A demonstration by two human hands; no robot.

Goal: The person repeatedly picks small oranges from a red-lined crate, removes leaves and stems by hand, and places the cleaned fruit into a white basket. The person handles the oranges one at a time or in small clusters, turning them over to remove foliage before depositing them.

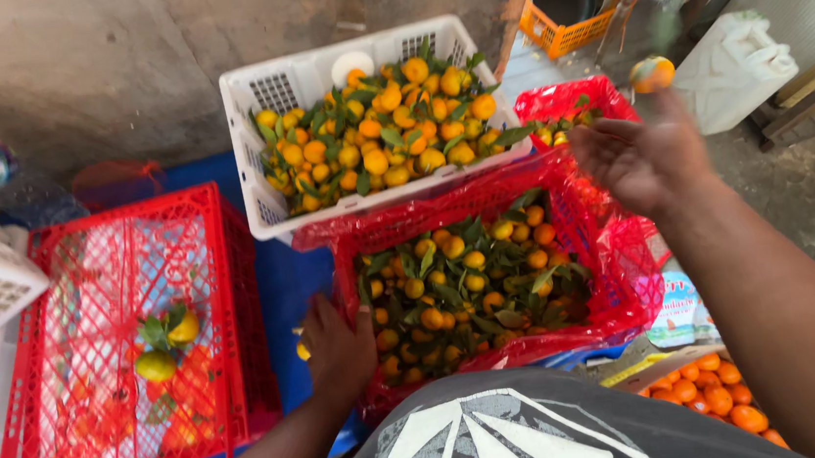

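The left hand [337, 348] rests on the near left corner of the red net sack of leafy tangerines [476, 277], fingers curled over its edge. The right hand [639, 155] is raised at far right, fingers spread apart, a tangerine [652, 74] in the air just above it. A white crate [316, 80] of tangerines sits beyond; a red crate [132, 341] stands left.

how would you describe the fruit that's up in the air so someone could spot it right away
Start at the white crate heaped with leafy mandarins at the top, then go right past the red bag's rim to the raised, open right hand. Just above its fingertips is one mandarin, orange with a green patch, alone in mid-air, touching nothing.
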